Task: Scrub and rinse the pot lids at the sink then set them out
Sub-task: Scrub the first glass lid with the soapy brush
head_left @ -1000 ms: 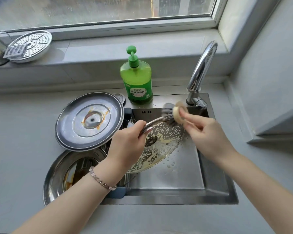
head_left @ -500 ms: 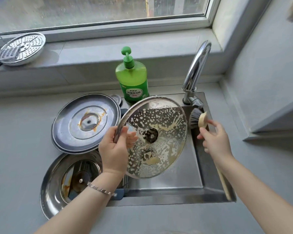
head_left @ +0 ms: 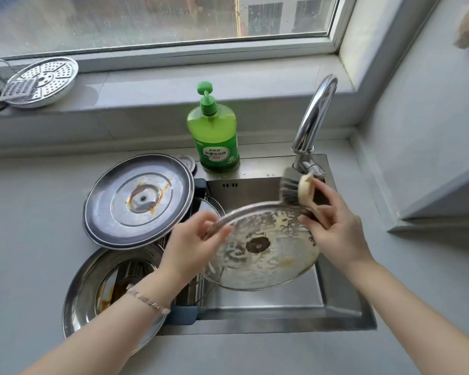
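Observation:
A soapy steel pot lid (head_left: 266, 263) is held tilted over the steel sink (head_left: 344, 318), its underside facing me. My left hand (head_left: 192, 244) grips its left rim. My right hand (head_left: 333, 226) holds a dish brush (head_left: 295, 190), whose dark bristles press against the lid's far rim. Two more lids lie at the sink's left edge: a stained one (head_left: 138, 198) at the back and an upturned one (head_left: 92, 293) in front, partly hidden by my left forearm.
A green dish soap bottle (head_left: 214, 136) stands behind the sink. The chrome tap (head_left: 314, 117) arches at the back right, close to the brush. A perforated steamer plate (head_left: 42, 81) and a small grater rest on the windowsill. Grey counter surrounds the sink.
The lid was raised upright half a second ago with the brush off it; now it is tipped back down and the brush is on its far rim again.

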`<state>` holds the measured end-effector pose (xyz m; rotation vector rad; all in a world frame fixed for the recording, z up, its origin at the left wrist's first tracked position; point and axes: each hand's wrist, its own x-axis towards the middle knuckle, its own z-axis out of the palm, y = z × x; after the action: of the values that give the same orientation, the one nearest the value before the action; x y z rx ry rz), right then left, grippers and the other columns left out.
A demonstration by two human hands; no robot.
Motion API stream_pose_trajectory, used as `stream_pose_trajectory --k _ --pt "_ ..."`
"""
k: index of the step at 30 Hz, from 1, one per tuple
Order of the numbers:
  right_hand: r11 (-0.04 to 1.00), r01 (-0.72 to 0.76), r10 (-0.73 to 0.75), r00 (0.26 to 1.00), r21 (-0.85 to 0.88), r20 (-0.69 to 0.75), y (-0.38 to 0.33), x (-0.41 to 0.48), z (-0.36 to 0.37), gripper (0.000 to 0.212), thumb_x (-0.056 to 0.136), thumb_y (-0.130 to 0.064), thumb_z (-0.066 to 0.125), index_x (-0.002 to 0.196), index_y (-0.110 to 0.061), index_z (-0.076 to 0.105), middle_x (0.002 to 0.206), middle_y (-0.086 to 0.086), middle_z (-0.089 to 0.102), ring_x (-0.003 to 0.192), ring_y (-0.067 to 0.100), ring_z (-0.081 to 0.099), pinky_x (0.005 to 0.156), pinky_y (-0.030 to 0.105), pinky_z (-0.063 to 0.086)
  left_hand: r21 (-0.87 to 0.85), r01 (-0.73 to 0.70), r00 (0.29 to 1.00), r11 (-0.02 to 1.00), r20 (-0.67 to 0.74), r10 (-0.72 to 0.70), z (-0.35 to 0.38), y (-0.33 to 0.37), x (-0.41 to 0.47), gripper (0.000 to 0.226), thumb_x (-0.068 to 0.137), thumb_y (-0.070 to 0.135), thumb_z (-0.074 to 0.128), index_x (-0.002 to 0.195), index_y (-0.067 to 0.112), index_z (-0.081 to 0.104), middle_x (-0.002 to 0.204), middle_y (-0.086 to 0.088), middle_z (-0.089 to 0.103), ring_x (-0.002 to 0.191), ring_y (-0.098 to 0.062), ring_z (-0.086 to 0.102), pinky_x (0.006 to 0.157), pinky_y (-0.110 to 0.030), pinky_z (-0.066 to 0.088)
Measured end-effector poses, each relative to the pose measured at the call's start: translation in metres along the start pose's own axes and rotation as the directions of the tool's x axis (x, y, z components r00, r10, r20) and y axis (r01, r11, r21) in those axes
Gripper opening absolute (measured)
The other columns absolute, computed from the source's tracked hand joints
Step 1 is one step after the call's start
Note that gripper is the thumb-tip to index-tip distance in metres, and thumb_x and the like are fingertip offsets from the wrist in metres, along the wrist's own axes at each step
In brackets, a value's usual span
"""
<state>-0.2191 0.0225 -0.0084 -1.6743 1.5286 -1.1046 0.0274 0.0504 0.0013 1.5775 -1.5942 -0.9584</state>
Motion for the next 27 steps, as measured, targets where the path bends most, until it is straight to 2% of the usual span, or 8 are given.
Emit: stream_pose_trajectory --k 2,4,7,11,13,17,22,27 --pt "0.952 0.276 -0.262 0.958 -0.133 0.119 -0.018 -0.001 0.004 0.077 0.071 0.008 0.070 0.135 -0.024 0.043 0.078 -0.008 0.067 0.067 0.006 0.062 0.064 0.007 0.043 0.304 -0.306 0.952 0.902 0.107 0.287 0.011 0.018 0.004 0.034 0.088 0.040 0.057 0.087 0.008 0.066 0.062 -0.002 0.067 0.047 -0.018 0.057 0.046 -0.028 0.048" --pt "0.907 0.378 -0.340 0.917 -0.186 0.208 -0.035 -0.001 0.009 0.081 0.070 0.011 0.065 0.138 -0.022 0.036 0.080 0.003 0.070 0.063 0.020 0.064 0.061 0.019 0.045 0.433 -0.437 0.895 0.789 0.127 0.427 0.024 0.031 0.006 0.037 0.087 0.034 0.052 0.087 0.001 0.069 0.060 -0.007 0.066 0.045 -0.025 0.059 0.042 -0.028 0.048" --pt "0.952 0.234 -0.185 0.953 -0.196 0.239 -0.051 0.001 0.002 0.081 0.073 -0.002 0.071 0.137 -0.034 0.034 0.085 -0.003 0.062 0.069 0.010 0.058 0.065 0.021 0.044 0.421 -0.371 0.922 0.828 0.058 0.383 0.036 0.036 0.004 0.027 0.086 0.019 0.061 0.078 -0.006 0.062 0.058 -0.014 0.063 0.046 -0.032 0.058 0.042 -0.034 0.046" --pt "0.962 0.100 -0.081 0.993 -0.253 0.087 -0.057 -0.001 -0.021 0.057 0.081 -0.026 0.069 0.132 -0.038 0.046 0.078 -0.006 0.055 0.066 0.009 0.050 0.062 0.025 0.042 0.422 -0.311 0.932 0.852 -0.041 0.361 0.036 0.035 0.007 0.021 0.082 0.011 0.064 0.068 -0.004 0.057 0.049 -0.011 0.054 0.039 -0.029 0.049 0.040 -0.028 0.035" --pt "0.961 0.115 -0.098 0.992 -0.252 0.079 -0.064 -0.009 -0.017 0.044 0.087 -0.021 0.062 0.128 -0.033 0.053 0.069 -0.005 0.051 0.061 0.018 0.049 0.058 0.036 0.042 0.425 -0.274 0.939 0.863 -0.076 0.336 0.035 0.039 0.011 0.020 0.079 0.006 0.070 0.067 -0.004 0.057 0.048 -0.013 0.054 0.039 -0.030 0.049 0.039 -0.030 0.036" --pt "0.931 0.282 -0.224 0.942 -0.231 0.251 -0.071 -0.030 0.001 0.046 0.086 -0.017 0.054 0.129 -0.032 0.050 0.067 -0.003 0.049 0.054 0.025 0.050 0.048 0.038 0.044 0.408 -0.277 0.928 0.870 -0.122 0.353 0.030 0.044 0.017 0.014 0.073 0.004 0.066 0.063 -0.004 0.060 0.050 -0.014 0.059 0.040 -0.027 0.053 0.041 -0.027 0.039" --pt "0.975 -0.128 0.142 0.988 -0.181 0.067 -0.041 0.008 -0.024 0.040 0.093 -0.016 0.054 0.129 -0.033 0.051 0.097 0.010 0.070 0.092 0.028 0.063 0.081 0.044 0.050 0.322 -0.185 0.939 0.928 -0.220 0.263 0.025 0.038 0.013 0.025 0.082 0.001 0.068 0.062 -0.004 0.055 0.047 -0.013 0.051 0.040 -0.030 0.044 0.039 -0.038 0.037" --pt "0.967 0.209 -0.172 0.957 -0.143 0.233 -0.061 -0.016 0.004 0.041 0.087 -0.023 0.052 0.125 -0.036 0.053 0.070 -0.007 0.056 0.061 0.016 0.052 0.053 0.035 0.044 0.406 -0.255 0.926 0.878 -0.158 0.342 0.023 0.038 0.015 0.014 0.075 -0.006 0.068 0.064 -0.004 0.059 0.047 -0.013 0.055 0.038 -0.026 0.046 0.038 -0.029 0.037"
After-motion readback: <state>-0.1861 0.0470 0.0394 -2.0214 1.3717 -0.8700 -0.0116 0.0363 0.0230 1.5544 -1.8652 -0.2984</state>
